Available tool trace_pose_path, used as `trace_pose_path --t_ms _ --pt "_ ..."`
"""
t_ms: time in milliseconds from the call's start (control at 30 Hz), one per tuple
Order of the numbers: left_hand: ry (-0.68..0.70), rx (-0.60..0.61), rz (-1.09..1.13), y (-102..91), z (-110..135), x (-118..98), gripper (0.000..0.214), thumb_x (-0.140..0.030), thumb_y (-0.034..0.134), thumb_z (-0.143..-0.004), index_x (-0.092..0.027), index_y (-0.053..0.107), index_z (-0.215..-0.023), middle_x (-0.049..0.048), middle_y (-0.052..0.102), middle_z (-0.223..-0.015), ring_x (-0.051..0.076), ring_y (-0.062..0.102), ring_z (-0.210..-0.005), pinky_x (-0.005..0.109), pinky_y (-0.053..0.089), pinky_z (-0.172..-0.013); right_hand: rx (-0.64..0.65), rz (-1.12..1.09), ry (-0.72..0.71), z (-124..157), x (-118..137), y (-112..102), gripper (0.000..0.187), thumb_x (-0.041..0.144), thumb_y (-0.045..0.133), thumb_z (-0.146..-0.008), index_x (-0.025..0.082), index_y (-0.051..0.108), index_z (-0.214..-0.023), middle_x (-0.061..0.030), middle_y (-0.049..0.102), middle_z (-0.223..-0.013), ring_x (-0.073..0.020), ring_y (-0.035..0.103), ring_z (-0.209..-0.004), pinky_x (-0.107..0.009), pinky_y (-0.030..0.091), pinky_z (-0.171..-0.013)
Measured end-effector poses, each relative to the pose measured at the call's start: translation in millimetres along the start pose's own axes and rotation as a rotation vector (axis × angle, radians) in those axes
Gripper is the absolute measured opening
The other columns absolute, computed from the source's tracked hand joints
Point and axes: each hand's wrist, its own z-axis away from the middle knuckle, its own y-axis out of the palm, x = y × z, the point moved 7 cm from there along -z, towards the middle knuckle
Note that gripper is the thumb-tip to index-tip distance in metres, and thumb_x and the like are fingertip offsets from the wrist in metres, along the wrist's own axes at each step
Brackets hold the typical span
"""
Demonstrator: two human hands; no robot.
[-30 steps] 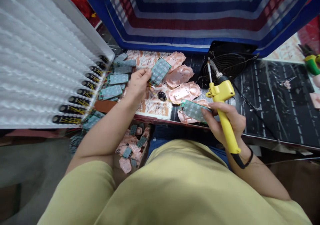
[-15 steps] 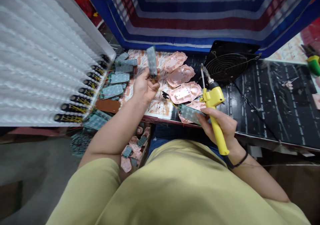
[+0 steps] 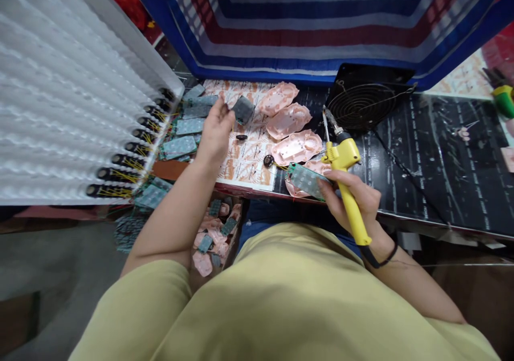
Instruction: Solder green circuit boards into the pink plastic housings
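Pinches a green circuit board (image 3: 305,180) between thumb and fingers of the right hand (image 3: 364,194), over the nearest pink shell (image 3: 317,166), while also gripping a yellow soldering iron (image 3: 347,189). Holds the left hand (image 3: 214,135) with fingers loosely stretched beside a darker board (image 3: 243,109); cannot tell whether touching. Farther out: a black fan (image 3: 361,106), near a blue crate (image 3: 161,23).

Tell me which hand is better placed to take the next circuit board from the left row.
Probably the left hand: it is beside those boards; the right hand holds a soldering gun and another circuit board.
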Motion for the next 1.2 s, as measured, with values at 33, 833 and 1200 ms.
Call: trace_pose_path --t_ms 33,833,1200 --pt "0.111 0.025 -0.144 0.4 10.7 -20.2 0.045 -0.048 0.069 -0.086 -0.024 0.062 -0.123 0.0101 0.06 -0.135 0.026 0.048 -0.137 0.043 0.042 -0.113 -0.005 -0.006 0.003 -0.4 -0.1 0.1 0.026 0.012 0.073 -0.086 0.021 0.063 -0.108 -0.0026 0.074 -0.096 -0.013 0.071 -0.074 -0.02 0.058 -0.073" --pt "0.063 0.05 -0.208 41.5 124.7 -71.9 0.018 -0.031 0.069 -0.087 -0.017 0.071 -0.077 0.0011 0.07 -0.07 0.011 0.061 -0.059 0.021 0.048 -0.057 -0.088 -0.03 -0.013 0.3 13.7 7.2 0.023 0.007 0.07 -0.085 0.02 0.063 -0.103 -0.0007 0.073 -0.088 -0.0121 0.071 -0.07 -0.018 0.058 -0.072" --pt "0.222 0.132 -0.247 51.5 129.6 -87.2 0.025 -0.028 0.065 -0.092 -0.017 0.075 -0.113 0.005 0.069 -0.085 0.01 0.062 -0.068 0.021 0.048 -0.06 -0.09 -0.035 -0.006 3.5 13.9 10.0 0.026 0.006 0.07 -0.084 0.021 0.063 -0.103 0.0001 0.073 -0.088 -0.0118 0.07 -0.069 -0.018 0.058 -0.071"
